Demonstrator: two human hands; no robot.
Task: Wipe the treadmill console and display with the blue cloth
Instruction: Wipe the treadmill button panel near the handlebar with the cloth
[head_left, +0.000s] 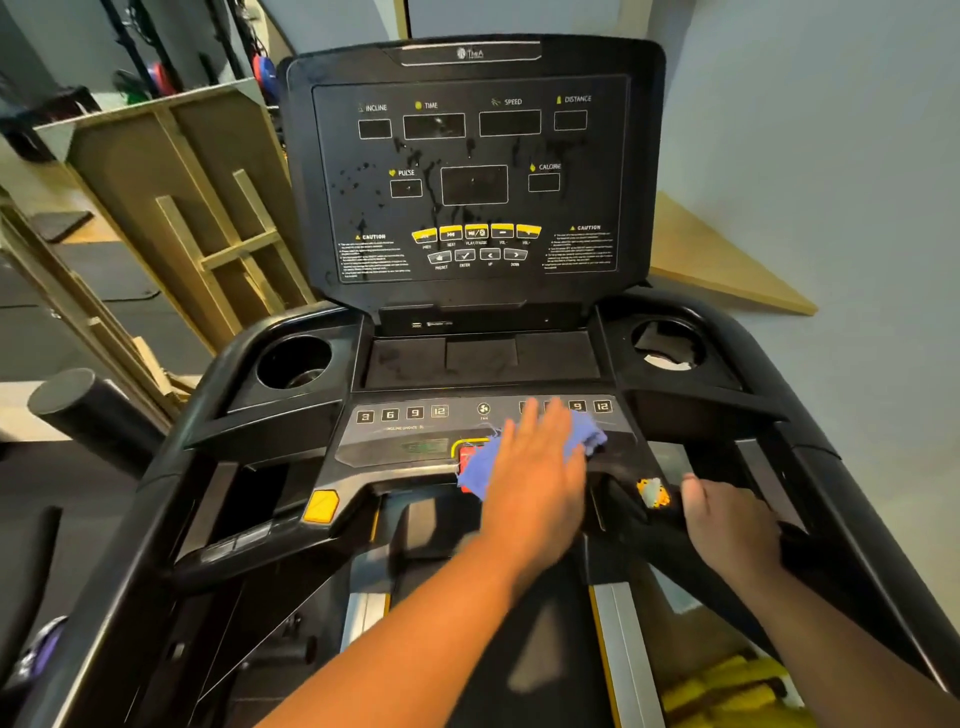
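Observation:
The black treadmill display (472, 176) stands upright at the top, with dark drips and streaks across its middle. Below it lies the lower console panel (405, 431) with numbered keys. My left hand (535, 462) lies flat, fingers spread, pressing the blue cloth (589, 441) onto the centre-right of that panel. The cloth covers part of a red stop button (466, 457) and some right-hand keys. My right hand (727, 525) is closed around the right handlebar (639, 525), beside a worn yellow patch.
Cup holders (293, 364) (667, 345) flank a flat tray under the display. A yellow key (322, 505) sits on the left handle. A wooden frame (197, 208) leans at the left, a wooden board (727, 265) at the right wall. Yellow items (727, 696) lie at bottom right.

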